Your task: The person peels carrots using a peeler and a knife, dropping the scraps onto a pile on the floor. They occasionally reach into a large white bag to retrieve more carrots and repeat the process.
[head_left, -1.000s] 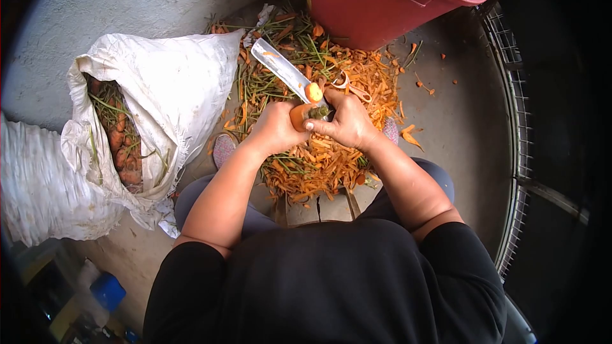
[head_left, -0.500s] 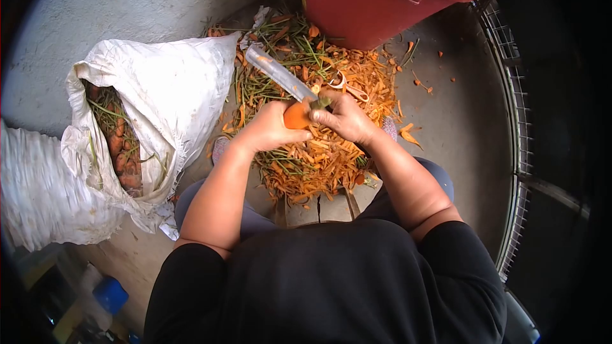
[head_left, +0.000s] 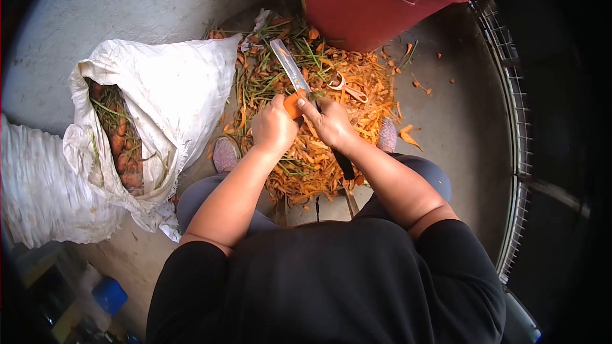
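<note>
My left hand (head_left: 275, 126) is closed around an orange carrot (head_left: 292, 104), whose end shows above the fist. Wrapped round a knife, my right hand (head_left: 331, 124) is pressed close to the carrot with its thumb against it. The knife blade (head_left: 288, 64) points up and left, and its black handle (head_left: 344, 165) sticks out below the right hand. A bit of green stem shows by the right fingers. Under both hands spreads a heap of carrot peelings (head_left: 319, 169) mixed with green stems. On the heap lies a pale peeler (head_left: 349, 88), beside my right hand.
To the left, an open white sack (head_left: 172, 83) holds carrots (head_left: 120, 143) with stems. A red bin (head_left: 363, 9) stands behind the heap. Wire mesh (head_left: 519, 108) runs along the right. My shoes (head_left: 225, 154) flank the heap, and a blue object (head_left: 109, 295) sits at lower left.
The knife blade has swung to a steeper angle, and its black handle now shows below my right hand. My left hand has turned into a fist around the carrot.
</note>
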Motion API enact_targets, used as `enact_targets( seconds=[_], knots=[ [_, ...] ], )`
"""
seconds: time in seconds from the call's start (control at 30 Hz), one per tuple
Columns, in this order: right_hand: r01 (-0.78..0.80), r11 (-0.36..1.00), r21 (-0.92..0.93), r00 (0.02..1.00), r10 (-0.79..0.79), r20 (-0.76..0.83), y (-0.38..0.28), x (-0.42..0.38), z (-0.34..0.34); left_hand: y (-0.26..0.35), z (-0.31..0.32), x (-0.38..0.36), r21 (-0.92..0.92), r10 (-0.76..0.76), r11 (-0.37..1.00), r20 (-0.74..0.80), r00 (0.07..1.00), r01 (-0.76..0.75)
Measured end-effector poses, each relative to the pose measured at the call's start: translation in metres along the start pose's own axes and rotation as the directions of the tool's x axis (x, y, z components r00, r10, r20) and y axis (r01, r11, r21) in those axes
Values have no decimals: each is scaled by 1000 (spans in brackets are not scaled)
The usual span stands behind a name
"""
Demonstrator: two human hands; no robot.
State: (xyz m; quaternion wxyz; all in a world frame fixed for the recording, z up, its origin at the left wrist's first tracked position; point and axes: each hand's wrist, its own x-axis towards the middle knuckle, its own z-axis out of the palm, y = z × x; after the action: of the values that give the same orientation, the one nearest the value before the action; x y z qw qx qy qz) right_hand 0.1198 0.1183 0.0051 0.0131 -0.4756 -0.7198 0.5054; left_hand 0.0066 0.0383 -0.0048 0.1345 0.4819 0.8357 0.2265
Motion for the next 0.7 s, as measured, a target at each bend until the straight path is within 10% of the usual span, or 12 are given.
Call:
enact_targets(
  seconds=[0.2, 0.33, 0.47, 0.57, 0.7],
  knots=[
    [-101, 982, 159, 988, 81, 130, 17, 2, 10, -17, 26, -7, 298, 183, 939, -15, 983, -170],
    [-361, 746, 559, 930, 247, 271, 25, -3, 1, 10, 5, 0, 210, -197, 968, 315, 928, 134],
    [-439, 697, 567, 898, 350, 265, 42, 4, -11, 5, -24, 69, -550, -239, 680, 460, 855, 485],
    [-398, 769, 500, 916, 301, 266, 50, 4, -14, 63, -104, 122, -946, 227, 315, 155, 961, 78],
    [-415, 832, 368, 907, 347, 237, 51, 6, -12, 107, -192, 125, -963, 334, 200, -107, 936, -181]
  ],
)
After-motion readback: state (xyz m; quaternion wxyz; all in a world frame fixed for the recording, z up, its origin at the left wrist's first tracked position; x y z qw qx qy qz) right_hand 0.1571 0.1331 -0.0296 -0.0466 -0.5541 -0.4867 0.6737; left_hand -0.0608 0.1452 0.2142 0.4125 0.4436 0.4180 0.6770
